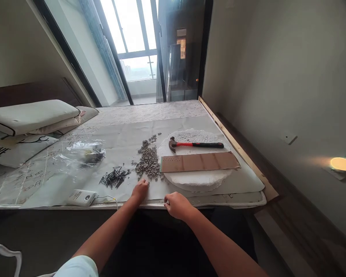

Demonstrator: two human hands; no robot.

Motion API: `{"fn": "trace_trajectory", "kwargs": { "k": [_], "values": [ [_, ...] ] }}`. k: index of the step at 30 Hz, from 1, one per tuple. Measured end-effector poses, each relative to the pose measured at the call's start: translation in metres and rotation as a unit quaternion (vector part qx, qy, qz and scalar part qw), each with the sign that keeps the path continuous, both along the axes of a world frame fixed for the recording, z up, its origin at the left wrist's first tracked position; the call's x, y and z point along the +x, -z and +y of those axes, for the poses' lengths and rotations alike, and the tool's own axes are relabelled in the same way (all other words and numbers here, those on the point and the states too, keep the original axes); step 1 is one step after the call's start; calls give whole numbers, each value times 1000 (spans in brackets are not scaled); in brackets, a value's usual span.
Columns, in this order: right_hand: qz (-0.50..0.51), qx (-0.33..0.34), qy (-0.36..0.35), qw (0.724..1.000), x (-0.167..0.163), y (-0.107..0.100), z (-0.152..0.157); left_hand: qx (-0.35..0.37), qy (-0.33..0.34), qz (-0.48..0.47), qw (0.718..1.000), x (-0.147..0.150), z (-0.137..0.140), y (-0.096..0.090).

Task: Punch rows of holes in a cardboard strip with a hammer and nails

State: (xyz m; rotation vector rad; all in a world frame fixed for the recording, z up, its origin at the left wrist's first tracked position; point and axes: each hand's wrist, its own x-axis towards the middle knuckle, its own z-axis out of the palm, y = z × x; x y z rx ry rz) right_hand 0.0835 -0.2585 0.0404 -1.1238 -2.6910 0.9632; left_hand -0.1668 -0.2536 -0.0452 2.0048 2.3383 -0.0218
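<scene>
My left hand (140,190) rests at the near edge of a pile of grey gravel (149,159), its fingers closed; anything in them is too small to make out. To its right, by the mattress edge, my right hand (178,205) is curled with thumb and fingers together, and what it may pinch is hidden. A heap of dark nails (114,177) lies left of the gravel. On a round white slab (196,181) lie a claw hammer (200,144) with a red and black handle and a brown board (200,162) with small holes at its left end.
A grey sheet (118,132) covers part of the mattress (173,108). A white power bank (82,197) with a cable sits at the near edge. Behind the nails is a clear plastic bag (86,153). Pillows (34,115) lie far left; a wooden rail (233,140) runs along the right.
</scene>
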Motion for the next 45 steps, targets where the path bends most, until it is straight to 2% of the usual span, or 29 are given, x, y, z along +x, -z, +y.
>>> {"fn": "trace_trajectory", "kwargs": {
  "k": [7,14,24,40,45],
  "values": [
    [0,2,1,1000,1,0,1,13,48,-65,997,-21,-3,-11],
    [0,4,1,1000,-2,0,3,-1,124,-78,989,-35,0,-10],
    [-10,3,6,1000,-5,4,7,20,116,-123,985,-38,-1,-4],
    [-10,-5,8,1000,-5,6,8,11,101,-95,990,-47,-2,2],
    [-8,2,10,1000,-6,6,9,-14,157,-91,983,-39,-3,-7]
  ]
}}
